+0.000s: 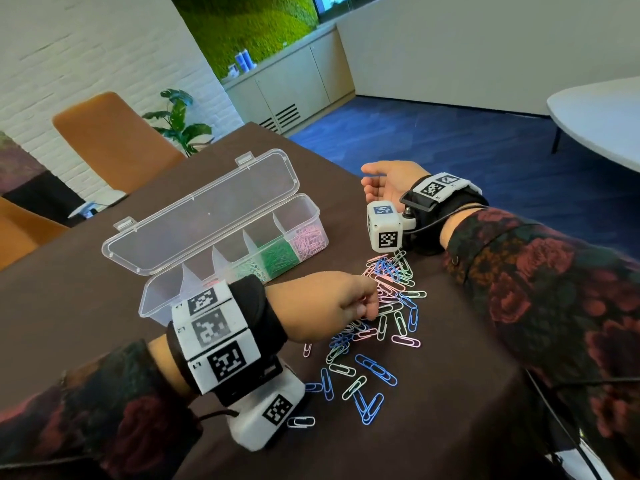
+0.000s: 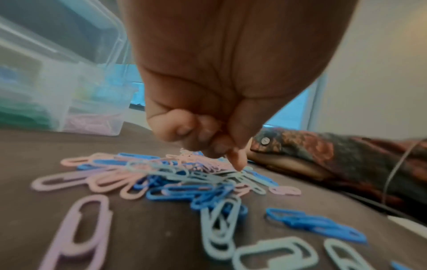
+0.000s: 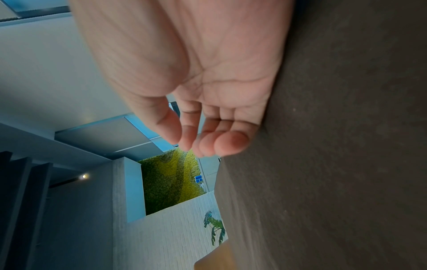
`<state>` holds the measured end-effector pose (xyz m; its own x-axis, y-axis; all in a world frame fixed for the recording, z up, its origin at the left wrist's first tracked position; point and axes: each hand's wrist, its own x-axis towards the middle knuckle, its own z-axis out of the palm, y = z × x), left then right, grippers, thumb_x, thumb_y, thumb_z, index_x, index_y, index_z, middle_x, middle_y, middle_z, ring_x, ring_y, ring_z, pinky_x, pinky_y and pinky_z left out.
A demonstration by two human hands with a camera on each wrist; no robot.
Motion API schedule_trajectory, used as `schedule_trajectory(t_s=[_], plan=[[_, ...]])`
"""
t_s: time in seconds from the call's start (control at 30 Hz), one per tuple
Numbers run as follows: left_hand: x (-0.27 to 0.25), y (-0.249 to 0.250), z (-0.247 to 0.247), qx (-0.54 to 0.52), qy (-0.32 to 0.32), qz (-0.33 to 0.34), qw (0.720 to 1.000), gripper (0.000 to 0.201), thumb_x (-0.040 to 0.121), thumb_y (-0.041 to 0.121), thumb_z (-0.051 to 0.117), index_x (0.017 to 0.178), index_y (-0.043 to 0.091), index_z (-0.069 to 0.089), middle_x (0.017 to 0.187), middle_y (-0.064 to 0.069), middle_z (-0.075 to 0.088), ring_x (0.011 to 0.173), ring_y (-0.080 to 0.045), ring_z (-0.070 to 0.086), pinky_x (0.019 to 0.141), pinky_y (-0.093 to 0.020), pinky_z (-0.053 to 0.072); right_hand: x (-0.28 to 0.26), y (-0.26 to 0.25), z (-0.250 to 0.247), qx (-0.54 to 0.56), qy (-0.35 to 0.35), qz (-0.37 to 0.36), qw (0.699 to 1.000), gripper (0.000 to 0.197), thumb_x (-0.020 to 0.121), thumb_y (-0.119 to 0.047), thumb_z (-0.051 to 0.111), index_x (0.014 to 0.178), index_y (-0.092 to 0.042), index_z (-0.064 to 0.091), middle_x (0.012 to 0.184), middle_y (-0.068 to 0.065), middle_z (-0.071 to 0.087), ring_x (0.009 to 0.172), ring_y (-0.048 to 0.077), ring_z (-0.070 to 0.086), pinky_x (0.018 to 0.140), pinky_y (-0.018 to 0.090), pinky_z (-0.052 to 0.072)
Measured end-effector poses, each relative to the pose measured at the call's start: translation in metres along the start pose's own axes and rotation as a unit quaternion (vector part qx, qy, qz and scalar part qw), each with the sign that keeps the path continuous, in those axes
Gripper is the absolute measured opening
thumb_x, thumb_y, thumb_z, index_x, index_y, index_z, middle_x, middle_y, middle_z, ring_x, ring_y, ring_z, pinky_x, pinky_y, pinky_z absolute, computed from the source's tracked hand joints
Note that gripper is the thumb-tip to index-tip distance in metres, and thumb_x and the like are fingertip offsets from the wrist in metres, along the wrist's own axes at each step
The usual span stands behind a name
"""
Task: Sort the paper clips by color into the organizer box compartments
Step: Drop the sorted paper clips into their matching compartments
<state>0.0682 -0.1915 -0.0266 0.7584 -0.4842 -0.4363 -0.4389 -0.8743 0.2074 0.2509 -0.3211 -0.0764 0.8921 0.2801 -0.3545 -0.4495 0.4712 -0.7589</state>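
**Picking from the pile, box half filled**

While the left hand (image 1: 332, 304) dips into the loose paper clips (image 1: 384, 317), the sorting looks to be in its middle stretch. Its fingers are curled into a bunch over the heap, fingertips (image 2: 238, 160) down among pink and pale clips; whether they already pinch a clip I cannot tell, since the tips are blurred and buried. From the hand, the organizer box (image 1: 304, 209) stands at about eleven o'clock, lid thrown open behind it. Pink clips fill the compartment at its far right end, dark green ones the next, pale green the one after; the nearest compartments are partly hidden by the wrist.

On the table (image 1: 69, 306), blue, pink and pale clips lie scattered from the pile's centre toward six o'clock. The right hand (image 1: 388, 181) lies idle at one o'clock from the pile, on its side, fingers loosely curled and holding nothing.

Judging from this, the next move calls for a fine pinch that frees one clip from its tangled neighbours, then a carry to the matching compartment.

Only the head view shows the box's order of colours and both hands together. Alone, the left wrist view shows the fingertips meeting the heap. From the right wrist view comes the empty palm, edge-on against the table.
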Motion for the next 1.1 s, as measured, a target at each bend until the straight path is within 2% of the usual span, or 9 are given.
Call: schedule_trajectory(t_s=[0.13,0.23,0.47,0.6,0.67,0.73,0.9,1.0,1.1], plan=[[-0.002,0.005,0.007,0.05,0.002,-0.015,0.999,0.005,0.097,0.024,0.047,0.096,0.02,0.05,0.091,0.005,0.051,0.082,-0.013,0.045,0.073,-0.025,0.034,0.0,0.0,0.0,0.0,0.0,0.001,1.0,0.018,0.09,-0.017,0.061,0.081,-0.002,0.056,0.068,0.004,0.052,0.054,0.013,0.048,0.043,0.019,0.046],[-0.004,0.005,0.012,0.064,0.008,-0.025,0.998,0.024,0.09,0.035,0.06,0.105,0.019,0.051,0.103,0.002,0.052,0.09,-0.015,0.049,0.08,-0.027,0.038,0.0,0.0,0.0,-0.002,-0.001,0.002,1.0,0.018,0.09,-0.017,0.06,0.08,-0.002,0.056,0.068,0.003,0.051,0.054,0.013,0.047,0.043,0.019,0.045],[0.001,0.002,0.016,0.071,0.044,0.003,0.997,0.004,0.089,0.021,0.06,0.089,0.02,0.056,0.082,0.008,0.049,0.074,-0.006,0.043,0.068,-0.021,0.033,0.0,0.001,-0.001,0.002,-0.007,0.003,1.0,0.018,0.09,-0.017,0.06,0.08,-0.003,0.055,0.068,0.004,0.051,0.054,0.013,0.047,0.043,0.019,0.045],[-0.006,-0.006,0.012,-0.134,0.057,0.016,0.989,0.016,0.086,0.019,0.064,0.077,0.02,0.051,0.062,0.011,0.044,0.054,-0.002,0.038,0.055,-0.011,0.03,0.0,0.0,0.0,0.001,-0.005,0.003,1.0,0.019,0.091,-0.017,0.06,0.08,-0.003,0.055,0.069,0.004,0.051,0.054,0.012,0.047,0.043,0.02,0.045],[-0.013,-0.012,0.01,-0.36,0.087,0.015,0.929,0.014,0.077,0.021,0.064,0.07,0.024,0.053,0.06,0.013,0.043,0.052,-0.002,0.035,0.051,-0.014,0.031,-0.001,0.0,0.0,-0.003,-0.005,0.005,1.0,0.019,0.091,-0.017,0.06,0.079,-0.003,0.055,0.068,0.003,0.051,0.054,0.012,0.047,0.043,0.019,0.045],[-0.018,-0.023,0.009,-0.554,0.132,0.0,0.822,0.012,0.068,0.016,0.063,0.062,0.024,0.056,0.063,0.005,0.05,0.05,-0.005,0.039,0.046,-0.015,0.032,-0.001,0.0,0.0,-0.007,-0.004,0.004,1.0,0.019,0.091,-0.017,0.06,0.08,-0.003,0.055,0.068,0.003,0.051,0.055,0.012,0.047,0.043,0.019,0.045],[-0.023,-0.052,0.017,-0.768,0.214,-0.02,0.603,0.03,0.055,0.01,0.083,0.07,0.013,0.057,0.069,-0.004,0.057,0.051,-0.01,0.05,0.043,-0.018,0.04,-0.002,-0.001,0.0,-0.005,-0.005,-0.001,1.0,0.018,0.091,-0.017,0.06,0.082,-0.003,0.054,0.069,0.004,0.05,0.055,0.012,0.046,0.042,0.018,0.045],[-0.025,-0.055,0.022,-0.78,0.23,-0.068,0.578,0.009,0.074,0.008,0.059,0.08,0.011,0.052,0.065,-0.003,0.054,0.05,-0.011,0.05,0.042,-0.018,0.039,-0.001,0.0,-0.002,-0.008,-0.011,-0.003,1.0,0.018,0.092,-0.017,0.059,0.081,-0.003,0.054,0.069,0.003,0.05,0.056,0.012,0.046,0.042,0.019,0.045],[-0.027,-0.056,0.023,-0.735,0.221,-0.077,0.637,0.009,0.072,0.006,0.06,0.079,0.01,0.056,0.065,-0.004,0.053,0.049,-0.012,0.049,0.041,-0.018,0.038,0.001,0.0,-0.003,-0.014,-0.018,0.0,1.0,0.019,0.092,-0.018,0.059,0.08,-0.004,0.054,0.069,0.003,0.049,0.056,0.013,0.046,0.04,0.017,0.045]])
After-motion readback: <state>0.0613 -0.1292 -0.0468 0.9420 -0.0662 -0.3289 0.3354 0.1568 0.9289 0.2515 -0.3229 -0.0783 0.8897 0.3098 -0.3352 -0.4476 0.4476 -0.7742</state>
